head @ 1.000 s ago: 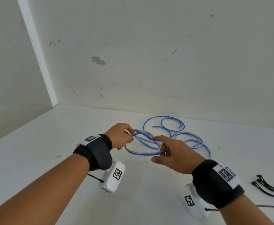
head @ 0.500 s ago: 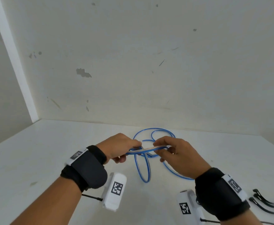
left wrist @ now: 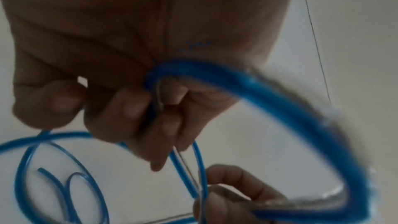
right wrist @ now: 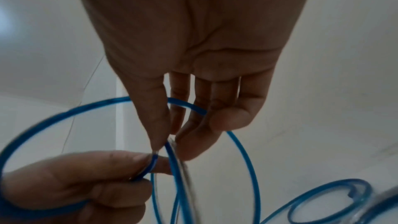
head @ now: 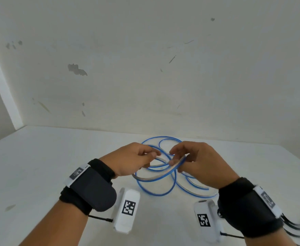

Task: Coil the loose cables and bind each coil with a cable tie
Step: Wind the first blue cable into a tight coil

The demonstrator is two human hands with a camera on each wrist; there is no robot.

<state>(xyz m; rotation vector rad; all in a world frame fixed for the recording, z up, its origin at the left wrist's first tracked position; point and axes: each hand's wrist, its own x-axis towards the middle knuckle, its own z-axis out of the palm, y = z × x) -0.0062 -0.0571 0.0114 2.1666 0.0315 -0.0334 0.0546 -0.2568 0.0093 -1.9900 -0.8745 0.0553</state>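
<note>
White bench: left hand and right hand each pinch blue cable loops, hanging flat, unlabelled.

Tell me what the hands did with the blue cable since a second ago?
Both hands lifted the blue cable off the white table and drew close together, fingertips nearly meeting. The right hand, which lay over the loops before, now pinches a strand, and a big loop hangs below. The left hand kept its grip on the cable throughout. The far loops still lie on the table, and no tie is on the coil.
</note>
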